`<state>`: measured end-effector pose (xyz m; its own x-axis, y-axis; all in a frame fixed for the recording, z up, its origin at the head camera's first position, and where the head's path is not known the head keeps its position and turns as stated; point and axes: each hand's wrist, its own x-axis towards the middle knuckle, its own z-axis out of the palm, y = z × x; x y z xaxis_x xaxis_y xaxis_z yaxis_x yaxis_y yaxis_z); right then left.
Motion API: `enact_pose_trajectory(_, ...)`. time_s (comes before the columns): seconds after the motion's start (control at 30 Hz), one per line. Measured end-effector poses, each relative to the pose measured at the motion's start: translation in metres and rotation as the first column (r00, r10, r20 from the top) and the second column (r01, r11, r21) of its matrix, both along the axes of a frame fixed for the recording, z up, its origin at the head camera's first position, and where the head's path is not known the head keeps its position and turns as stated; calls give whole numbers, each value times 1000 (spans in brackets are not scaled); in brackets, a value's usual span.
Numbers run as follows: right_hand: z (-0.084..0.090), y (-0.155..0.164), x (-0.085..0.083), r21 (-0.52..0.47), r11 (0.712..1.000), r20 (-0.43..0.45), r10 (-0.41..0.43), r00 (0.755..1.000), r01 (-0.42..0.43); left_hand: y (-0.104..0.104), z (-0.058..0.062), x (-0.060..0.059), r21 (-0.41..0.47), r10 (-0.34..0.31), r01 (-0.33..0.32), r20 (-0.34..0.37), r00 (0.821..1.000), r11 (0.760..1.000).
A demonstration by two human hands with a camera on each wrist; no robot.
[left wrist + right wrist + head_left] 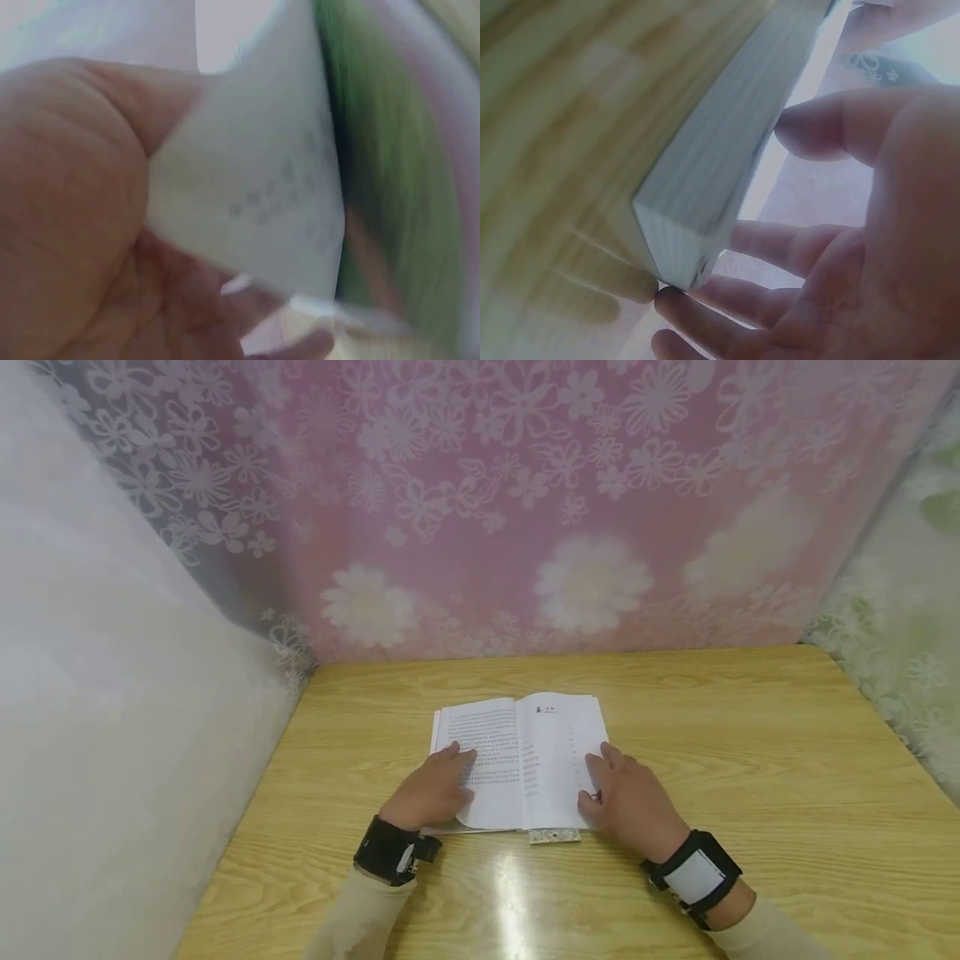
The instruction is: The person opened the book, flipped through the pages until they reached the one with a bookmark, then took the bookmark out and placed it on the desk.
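The paperback book [520, 760] lies open at the table's [750, 760] centre. The left hand [433, 789] rests flat at its 8 o'clock; the right hand [628, 800], fingers relaxed, touches the page edge at 4 o'clock. Opening seems done.

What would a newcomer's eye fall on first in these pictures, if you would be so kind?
First, the open book lying in the middle of the wooden table, with the left hand resting on its left page and the right hand at its right edge. Behind the table hangs a pink flowered curtain.
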<state>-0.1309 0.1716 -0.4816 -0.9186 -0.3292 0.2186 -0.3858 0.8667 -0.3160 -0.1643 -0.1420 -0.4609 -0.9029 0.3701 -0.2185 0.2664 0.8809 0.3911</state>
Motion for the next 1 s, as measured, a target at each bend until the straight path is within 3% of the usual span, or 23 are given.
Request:
enact_pose_trajectory(0.23,-3,-4,0,31,999,-54,14,998,-12,-31,3,0,21,-27,26,33,999,999)
enact_pose_trajectory(0.33,-4,-4,0,40,999,-39,-7,999,8,-23,6,-1,-8,-66,66,-80,995,998)
enact_pose_trajectory(0.4,-5,-3,-1,31,999,-15,-29,999,29,-7,10,-2,-28,-102,98,-214,971,995)
enact_pose_trajectory(0.5,-6,-3,-2,15,998,-12,-60,998,61,33,17,0,-43,-144,138,-396,907,989)
enact_pose_trajectory(0.57,-5,-2,-2,-4,997,-53,-74,996,73,67,17,4,-60,-180,172,-461,869,983)
enact_pose_trajectory(0.63,-5,-2,-3,-33,997,-129,-78,989,74,99,13,9,-89,-212,193,-475,854,977)
enact_pose_trajectory(0.7,-3,-4,-4,-71,996,-208,-71,975,57,126,7,14,-125,-223,186,-450,865,975)
enact_pose_trajectory(0.8,-1,-9,-3,-134,991,-269,-36,962,-1,155,-4,20,-151,-163,115,-358,919,982)
enact_pose_trajectory(0.87,0,-12,-3,-165,986,-285,-10,958,-39,166,-8,24,-177,-109,54,-318,942,983)
enact_pose_trajectory(0.93,1,-14,-2,-181,981,-294,11,956,-67,173,-9,26,-214,-81,15,-304,949,977)
enact_pose_trajectory(1.0,2,-15,-1,-185,980,-304,18,952,-78,177,-10,27,-268,-97,10,-313,945,963)
